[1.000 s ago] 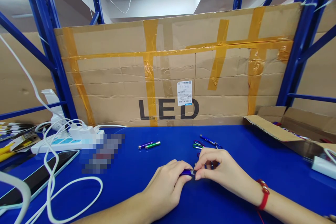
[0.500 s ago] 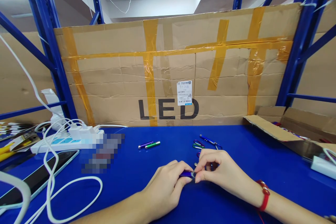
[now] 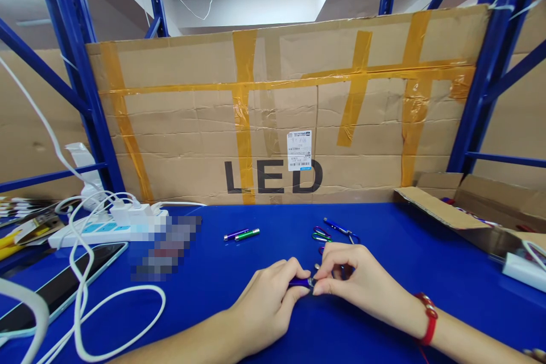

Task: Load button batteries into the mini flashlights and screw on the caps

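My left hand point(image 3: 273, 298) is closed round a small blue-purple mini flashlight point(image 3: 300, 282), its silver end pointing right. Thumb and forefinger of my right hand point(image 3: 347, 273) pinch at that silver end; whatever tiny part lies between the fingertips is hidden. Behind the hands, a purple tube point(image 3: 235, 234) and a green tube point(image 3: 248, 235) with silver ends lie side by side. Near my right hand are a blue mini flashlight point(image 3: 336, 226) with a clip and several coloured carabiner clips point(image 3: 321, 234), partly covered by the hand.
To the left are a white power strip point(image 3: 96, 234), looped white cables point(image 3: 160, 307) and a phone point(image 3: 55, 290). An open cardboard box point(image 3: 452, 213) sits at the right, with a white block point(image 3: 524, 272) nearby. A taped cardboard panel point(image 3: 196, 142) closes off the back.
Both hands hold nearly the same pose. My right fingertips and the flashlight's end have shifted very slightly left.
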A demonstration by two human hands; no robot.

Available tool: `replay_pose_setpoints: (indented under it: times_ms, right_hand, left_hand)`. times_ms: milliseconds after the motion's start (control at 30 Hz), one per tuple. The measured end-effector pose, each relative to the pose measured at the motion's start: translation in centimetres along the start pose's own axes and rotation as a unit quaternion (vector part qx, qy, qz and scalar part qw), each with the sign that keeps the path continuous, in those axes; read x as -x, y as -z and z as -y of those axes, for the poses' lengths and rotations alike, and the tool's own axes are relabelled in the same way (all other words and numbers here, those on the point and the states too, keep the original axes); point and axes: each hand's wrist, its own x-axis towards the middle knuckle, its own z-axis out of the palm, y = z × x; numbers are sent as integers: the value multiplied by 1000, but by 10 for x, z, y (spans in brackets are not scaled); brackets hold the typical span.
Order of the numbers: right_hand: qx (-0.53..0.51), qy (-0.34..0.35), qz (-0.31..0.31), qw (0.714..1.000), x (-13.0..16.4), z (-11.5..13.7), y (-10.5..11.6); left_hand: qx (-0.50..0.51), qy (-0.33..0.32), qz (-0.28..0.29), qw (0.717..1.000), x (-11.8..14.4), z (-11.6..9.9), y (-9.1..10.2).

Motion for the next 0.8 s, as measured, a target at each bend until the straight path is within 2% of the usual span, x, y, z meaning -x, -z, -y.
replay_pose_setpoints:
  times_ms: [800]
  right_hand:
    - [-47,-27,17,998,1,0,-7]
  left_hand:
    - [-44,-50,-15,998,0,3,-3]
